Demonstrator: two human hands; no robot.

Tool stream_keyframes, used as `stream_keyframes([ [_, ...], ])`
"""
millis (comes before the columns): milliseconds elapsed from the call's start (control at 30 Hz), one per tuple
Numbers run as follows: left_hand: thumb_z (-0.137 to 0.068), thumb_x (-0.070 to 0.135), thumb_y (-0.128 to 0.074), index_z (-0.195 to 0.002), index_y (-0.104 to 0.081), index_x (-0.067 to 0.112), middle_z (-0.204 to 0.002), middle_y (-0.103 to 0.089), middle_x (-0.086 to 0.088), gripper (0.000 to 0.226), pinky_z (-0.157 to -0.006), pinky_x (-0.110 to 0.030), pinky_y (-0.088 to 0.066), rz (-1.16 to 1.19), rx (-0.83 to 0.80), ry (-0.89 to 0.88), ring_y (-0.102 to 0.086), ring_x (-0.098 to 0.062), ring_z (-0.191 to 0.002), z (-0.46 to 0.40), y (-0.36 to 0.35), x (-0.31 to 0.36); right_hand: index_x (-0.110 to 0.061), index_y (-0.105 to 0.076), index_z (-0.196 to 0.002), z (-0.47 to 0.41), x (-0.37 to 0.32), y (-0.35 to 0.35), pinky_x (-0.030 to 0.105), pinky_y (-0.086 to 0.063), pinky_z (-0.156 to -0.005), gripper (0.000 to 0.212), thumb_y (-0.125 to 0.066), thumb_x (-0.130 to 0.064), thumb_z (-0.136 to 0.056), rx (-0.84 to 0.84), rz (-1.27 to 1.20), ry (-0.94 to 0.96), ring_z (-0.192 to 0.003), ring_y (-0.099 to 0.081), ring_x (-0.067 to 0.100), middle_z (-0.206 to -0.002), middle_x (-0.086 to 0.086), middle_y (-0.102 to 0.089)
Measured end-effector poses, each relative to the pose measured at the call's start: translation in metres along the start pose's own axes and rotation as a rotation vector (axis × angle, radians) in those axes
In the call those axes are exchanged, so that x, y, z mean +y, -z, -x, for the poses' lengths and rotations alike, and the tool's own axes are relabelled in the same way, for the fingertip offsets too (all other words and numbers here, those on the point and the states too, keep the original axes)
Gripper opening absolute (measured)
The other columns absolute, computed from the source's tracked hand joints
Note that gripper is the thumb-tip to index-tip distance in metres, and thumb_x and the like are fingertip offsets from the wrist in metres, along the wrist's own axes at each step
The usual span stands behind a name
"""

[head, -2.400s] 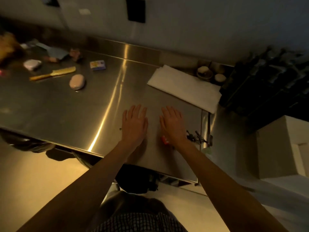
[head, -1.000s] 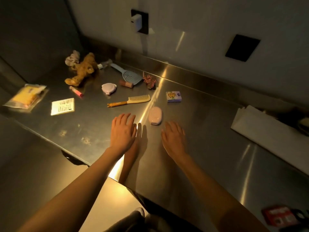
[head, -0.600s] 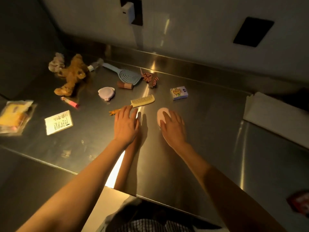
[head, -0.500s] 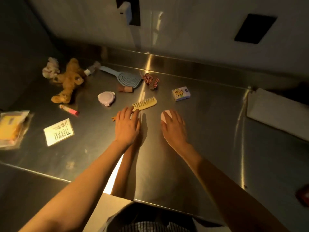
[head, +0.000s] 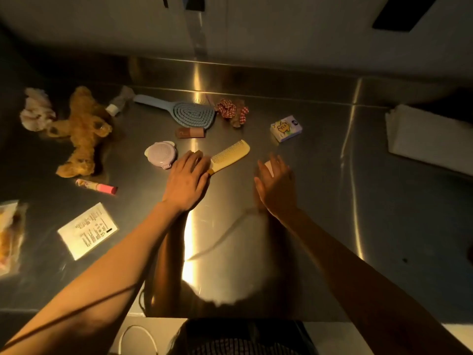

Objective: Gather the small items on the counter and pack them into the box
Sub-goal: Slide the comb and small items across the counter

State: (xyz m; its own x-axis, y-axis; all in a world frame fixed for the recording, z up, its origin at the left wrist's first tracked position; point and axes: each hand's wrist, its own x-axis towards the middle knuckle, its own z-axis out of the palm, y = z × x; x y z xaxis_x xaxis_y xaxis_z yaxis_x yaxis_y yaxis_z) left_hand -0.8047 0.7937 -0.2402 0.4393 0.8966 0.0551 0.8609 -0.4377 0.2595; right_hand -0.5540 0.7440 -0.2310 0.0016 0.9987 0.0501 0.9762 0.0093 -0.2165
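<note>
Change: since half a second ago both hands have reached farther up the table; the left one now covers the comb's handle, the right one sits over the pale oval item.
Left hand (head: 188, 179): lies flat, fingers straight, on the orange handle end of the yellow comb (head: 231, 155); grip released, nothing clasped.
Right hand (head: 275, 185): centre of the frame, fingers curling over the pale oval item (head: 268, 167), which peeks out between them; whether the grip has closed on it I cannot tell.
Table (head: 320, 226): bare steel, with glare streaks.
Left edge: plastic packet (head: 9, 234), printed card (head: 88, 230) beside it.
Middle left: pink-capped tube (head: 97, 186), round lilac case (head: 161, 154) just beside the left fingertips.
Upper left: brown plush toy (head: 82, 130), pale scrunchie (head: 35, 108) touching it.
Upper centre: blue hairbrush (head: 186, 112), brown stick (head: 190, 132) just below it, checked scrunchie (head: 231, 111) to its right.
Upper right: small printed box (head: 286, 128); folded white sheet (head: 430, 139) at the right edge.
</note>
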Motion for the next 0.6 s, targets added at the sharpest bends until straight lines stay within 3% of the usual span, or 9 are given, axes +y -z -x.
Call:
stream_keyframes([
  [233, -0.1, 0.036, -0.032, -0.141, -0.043, 0.009, -0.143, -0.045, -0.017, 0.051, -0.11, -0.048, -0.031, 0.046, -0.035, -0.055, -0.036, -0.038, -0.134, -0.009, -0.016, 0.0, -0.011, -0.053, -0.129, -0.004, -0.001, -0.004, 0.052, -0.044, -0.092, 0.048, -0.031, -0.033, -0.093, -0.07, 0.027, -0.07, -0.121, -0.048, 0.042, -0.136, 0.024, -0.047],
  [367, -0.1, 0.036, -0.03, -0.143, -0.041, 0.011, -0.146, -0.043, -0.013, 0.051, -0.112, -0.05, -0.027, 0.033, -0.06, -0.077, -0.034, -0.037, -0.136, -0.013, -0.018, 0.0, -0.007, -0.051, -0.132, -0.003, -0.001, -0.006, 0.055, -0.04, -0.097, 0.038, -0.049, -0.019, -0.096, -0.048, 0.036, -0.067, -0.126, -0.043, 0.045, -0.139, 0.027, -0.043],
  [500, -0.1, 0.034, -0.03, -0.144, -0.041, 0.012, -0.146, -0.044, -0.01, 0.051, -0.113, -0.047, -0.018, 0.025, -0.057, -0.109, -0.033, -0.036, -0.136, -0.016, -0.02, 0.004, -0.01, -0.039, -0.142, 0.0, 0.001, -0.003, 0.054, -0.029, -0.108, 0.045, -0.044, -0.021, -0.099, -0.087, 0.039, -0.087, -0.137, -0.028, 0.041, -0.15, 0.023, -0.03],
  [600, -0.099, 0.034, -0.03, -0.143, -0.043, 0.012, -0.144, -0.046, -0.01, 0.05, -0.114, -0.047, -0.016, 0.044, -0.034, -0.123, -0.034, -0.036, -0.136, -0.018, -0.021, 0.01, -0.01, -0.04, -0.142, 0.007, 0.006, 0.0, 0.055, -0.028, -0.108, 0.045, -0.046, -0.022, -0.099, -0.067, 0.02, -0.093, -0.138, -0.028, 0.04, -0.149, 0.022, -0.032],
])
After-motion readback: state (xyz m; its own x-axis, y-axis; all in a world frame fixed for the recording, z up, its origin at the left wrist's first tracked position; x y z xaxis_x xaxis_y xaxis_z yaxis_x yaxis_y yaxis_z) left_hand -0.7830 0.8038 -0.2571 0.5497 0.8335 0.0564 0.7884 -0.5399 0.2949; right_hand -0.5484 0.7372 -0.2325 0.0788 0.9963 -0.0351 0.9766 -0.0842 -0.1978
